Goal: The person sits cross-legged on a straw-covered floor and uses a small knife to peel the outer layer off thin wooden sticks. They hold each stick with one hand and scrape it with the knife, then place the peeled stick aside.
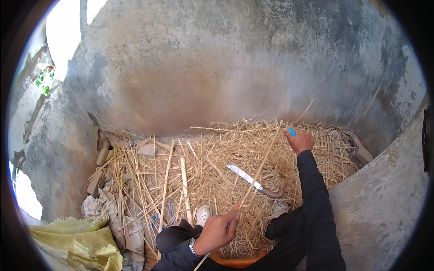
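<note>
Grey, brown-stained concrete walls (203, 67) are enclosing a floor covered in loose dry straw (212, 192). Person is working over it with both hands, dark sleeves reaching in from the lower edge. Left hand (220, 230), watch (195, 248) on its wrist, is closing its fingers on the lower part of a long thin stalk (261, 165). Stalk is slanting up and rightward from there, its upper end sitting just beside the right hand (300, 140). Right hand is curling closed around a small blue object (291, 131), mostly hidden, so its kind is hard to tell; can't tell either whether it's touching the stalk. Knife (246, 176) with a curved brown handle is lying on the straw between the hands, stalk crossing in front of it. Pale sticks (184, 183) are lying left of the knife. Yellow-green sack (86, 244) is slumping at lower left. White shoe (204, 215) is showing near the left hand; orange rim (239, 262) is peeking out below.
</note>
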Motion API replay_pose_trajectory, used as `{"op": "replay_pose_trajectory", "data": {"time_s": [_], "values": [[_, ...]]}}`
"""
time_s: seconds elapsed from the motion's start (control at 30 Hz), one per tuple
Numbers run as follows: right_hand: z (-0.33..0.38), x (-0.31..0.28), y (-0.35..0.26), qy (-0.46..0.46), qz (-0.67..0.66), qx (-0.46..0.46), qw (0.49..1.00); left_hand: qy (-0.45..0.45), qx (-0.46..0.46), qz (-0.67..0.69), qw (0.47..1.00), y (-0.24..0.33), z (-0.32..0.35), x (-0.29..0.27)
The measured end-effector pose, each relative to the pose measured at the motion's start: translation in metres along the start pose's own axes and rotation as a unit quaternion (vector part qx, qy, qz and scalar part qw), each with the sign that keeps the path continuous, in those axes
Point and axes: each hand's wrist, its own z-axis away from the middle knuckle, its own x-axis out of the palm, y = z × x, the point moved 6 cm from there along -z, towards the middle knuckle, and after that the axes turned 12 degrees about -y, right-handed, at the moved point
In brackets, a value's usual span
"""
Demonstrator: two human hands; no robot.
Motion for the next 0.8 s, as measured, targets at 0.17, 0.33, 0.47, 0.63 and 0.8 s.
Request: {"op": "replay_pose_trajectory", "data": {"time_s": [0.17, 0.33, 0.47, 0.63, 0.8], "values": [[0.004, 0.015, 0.008, -0.026, 0.026, 0.0, 0.999, 0.006, 0.017, -0.018, 1.0, -0.003, 0.0, 0.003], [0.011, 0.028, -0.009, 0.006, 0.043, -0.099, 0.994, -0.004, -0.037, 0.016, 0.999, -0.016, 0.031, 0.013], [0.02, 0.029, -0.023, -0.03, -0.002, -0.137, 0.99, 0.002, -0.054, 0.058, 0.997, -0.019, 0.052, 0.014], [0.03, 0.054, -0.044, -0.06, 0.012, -0.175, 0.983, -0.001, -0.096, 0.022, 0.995, -0.015, 0.07, 0.001], [0.005, 0.101, 0.108, -0.14, -0.123, 0.288, 0.939, 0.043, -0.049, -0.054, 0.996, 0.009, 0.135, -0.013]]}}
